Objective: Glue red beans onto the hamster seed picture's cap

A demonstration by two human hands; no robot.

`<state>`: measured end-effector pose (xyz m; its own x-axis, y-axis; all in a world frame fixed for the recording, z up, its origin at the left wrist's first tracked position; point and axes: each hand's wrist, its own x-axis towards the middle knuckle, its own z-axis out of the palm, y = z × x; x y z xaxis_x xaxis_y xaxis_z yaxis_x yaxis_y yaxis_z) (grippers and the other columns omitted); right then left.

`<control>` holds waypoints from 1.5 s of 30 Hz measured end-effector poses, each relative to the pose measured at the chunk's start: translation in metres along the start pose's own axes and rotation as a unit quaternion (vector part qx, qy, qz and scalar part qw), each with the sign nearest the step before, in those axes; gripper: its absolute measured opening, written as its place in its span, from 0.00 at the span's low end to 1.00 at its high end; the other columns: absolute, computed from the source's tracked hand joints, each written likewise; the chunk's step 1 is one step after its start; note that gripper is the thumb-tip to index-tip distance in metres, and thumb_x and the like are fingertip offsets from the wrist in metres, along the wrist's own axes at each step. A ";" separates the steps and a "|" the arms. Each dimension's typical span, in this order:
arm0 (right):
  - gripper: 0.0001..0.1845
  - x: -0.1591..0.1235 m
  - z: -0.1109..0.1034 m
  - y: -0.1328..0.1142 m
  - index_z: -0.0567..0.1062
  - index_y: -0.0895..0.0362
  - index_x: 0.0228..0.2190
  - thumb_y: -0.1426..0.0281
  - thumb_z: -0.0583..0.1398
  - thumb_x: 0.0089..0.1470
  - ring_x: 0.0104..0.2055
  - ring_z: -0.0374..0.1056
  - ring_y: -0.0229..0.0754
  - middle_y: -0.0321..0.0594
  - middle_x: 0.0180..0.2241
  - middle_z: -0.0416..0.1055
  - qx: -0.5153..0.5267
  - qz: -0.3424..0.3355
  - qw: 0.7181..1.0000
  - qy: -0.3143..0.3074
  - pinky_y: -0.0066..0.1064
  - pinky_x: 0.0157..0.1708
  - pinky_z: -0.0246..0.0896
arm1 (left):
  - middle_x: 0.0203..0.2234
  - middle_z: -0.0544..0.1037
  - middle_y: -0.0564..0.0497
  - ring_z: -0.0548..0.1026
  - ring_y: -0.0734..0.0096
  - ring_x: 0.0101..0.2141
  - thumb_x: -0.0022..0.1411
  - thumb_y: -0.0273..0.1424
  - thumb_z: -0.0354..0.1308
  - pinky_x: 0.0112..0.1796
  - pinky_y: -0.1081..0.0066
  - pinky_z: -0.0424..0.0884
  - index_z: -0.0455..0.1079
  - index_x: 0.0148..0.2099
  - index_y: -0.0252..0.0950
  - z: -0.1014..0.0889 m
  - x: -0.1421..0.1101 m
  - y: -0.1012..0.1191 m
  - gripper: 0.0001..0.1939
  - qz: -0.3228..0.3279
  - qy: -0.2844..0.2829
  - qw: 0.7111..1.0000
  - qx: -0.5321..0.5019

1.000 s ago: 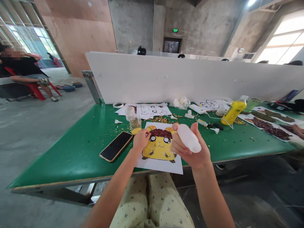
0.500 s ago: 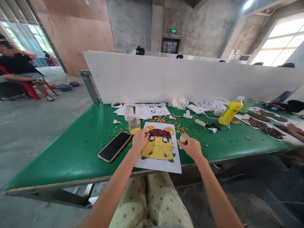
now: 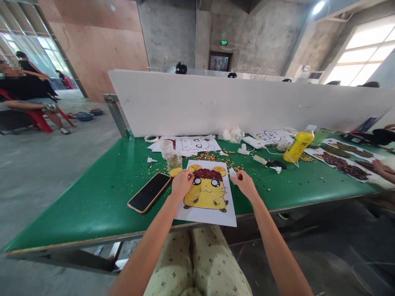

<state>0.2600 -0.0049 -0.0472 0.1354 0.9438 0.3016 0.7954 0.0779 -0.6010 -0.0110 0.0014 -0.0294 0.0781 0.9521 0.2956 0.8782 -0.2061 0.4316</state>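
In front of me lies a paper sheet with a hamster picture [image 3: 205, 193], its body filled in yellow and its head top in dark red bits. My left hand [image 3: 182, 183] is closed in a pinch over the sheet's left side, by the hamster's left ear; what sits between its fingertips is too small to make out. At the sheet's right edge, my right hand [image 3: 245, 184] grips a small white plastic bottle [image 3: 233, 173], partly covered by the fingers. A phone [image 3: 149, 192] and a clear plastic jar [image 3: 174, 159] are close to my left hand.
Loose grains [image 3: 208, 156] are scattered behind the sheet. Further back are line drawings [image 3: 197, 144], a crumpled plastic bag [image 3: 231, 135], a white power bank [image 3: 253, 142] and a yellow bottle [image 3: 298, 146]. A white partition [image 3: 216, 102] borders the table. Another person's hand [image 3: 384, 167] is at far right.
My right hand has moved slightly left and up, and the white bottle in it has turned to point away from me. The left hand stays nearly in place.
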 end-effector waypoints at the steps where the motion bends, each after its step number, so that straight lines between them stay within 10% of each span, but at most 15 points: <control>1: 0.13 0.002 0.000 0.000 0.57 0.54 0.22 0.62 0.56 0.47 0.25 0.59 0.37 0.33 0.24 0.61 -0.021 0.000 1.000 0.001 0.27 0.24 0.51 | 0.34 0.76 0.49 0.73 0.68 0.35 0.60 0.29 0.53 0.33 0.74 0.64 0.69 0.33 0.37 0.000 0.000 0.000 0.05 -0.001 -0.003 1.000 0.001; 12: 0.05 0.042 -0.010 0.023 0.63 0.58 0.31 0.74 0.56 0.48 0.46 0.62 0.53 0.51 0.40 0.65 -0.171 0.030 0.985 -0.005 0.40 0.41 0.57 | 0.31 0.76 0.48 0.73 0.65 0.38 0.59 0.28 0.54 0.33 0.73 0.64 0.71 0.32 0.37 -0.003 -0.004 0.004 0.05 -0.007 -0.034 0.999 0.034; 17: 0.14 0.059 -0.001 0.019 0.66 0.64 0.40 0.78 0.54 0.49 0.61 0.48 0.58 0.61 0.53 0.58 -0.174 -0.003 0.985 0.003 0.47 0.55 0.48 | 0.31 0.75 0.48 0.72 0.66 0.38 0.61 0.29 0.54 0.37 0.69 0.68 0.71 0.34 0.35 -0.003 -0.002 0.004 0.06 -0.007 -0.041 0.998 0.044; 20: 0.20 0.053 0.021 0.002 0.63 0.65 0.49 0.72 0.51 0.56 0.66 0.38 0.56 0.58 0.61 0.49 -0.153 -0.066 0.986 -0.020 0.47 0.60 0.41 | 0.37 0.74 0.48 0.72 0.68 0.39 0.63 0.33 0.53 0.40 0.64 0.70 0.70 0.40 0.33 -0.001 -0.001 0.003 0.09 -0.005 -0.051 0.997 0.050; 27: 0.27 0.036 0.066 -0.020 0.63 0.59 0.55 0.59 0.44 0.61 0.64 0.48 0.51 0.51 0.60 0.57 -0.102 -0.192 0.967 -0.130 0.47 0.61 0.42 | 0.46 0.71 0.45 0.72 0.66 0.42 0.64 0.35 0.53 0.42 0.60 0.71 0.66 0.50 0.35 -0.002 -0.003 0.003 0.15 0.009 -0.059 0.997 0.046; 38: 0.32 0.036 0.047 -0.029 0.49 0.61 0.63 0.57 0.40 0.63 0.68 0.27 0.47 0.44 0.66 0.39 -0.083 -0.277 0.946 -0.148 0.47 0.64 0.30 | 0.35 0.73 0.46 0.70 0.63 0.42 0.63 0.26 0.49 0.43 0.65 0.67 0.69 0.35 0.34 -0.003 -0.004 0.008 0.08 0.054 0.006 0.998 0.022; 45: 0.30 0.022 0.051 -0.042 0.54 0.55 0.61 0.56 0.40 0.63 0.67 0.40 0.44 0.41 0.63 0.50 -0.073 -0.338 0.912 -0.220 0.44 0.64 0.37 | 0.35 0.73 0.48 0.69 0.65 0.40 0.63 0.25 0.49 0.44 0.66 0.64 0.70 0.33 0.36 0.004 0.000 0.010 0.09 0.103 0.005 0.995 0.001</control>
<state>0.1992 0.0293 -0.0534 -0.6403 0.7355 0.2216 0.6834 0.6772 -0.2727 -0.0004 0.0002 -0.0291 0.2517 0.8878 0.3853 0.8455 -0.3954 0.3589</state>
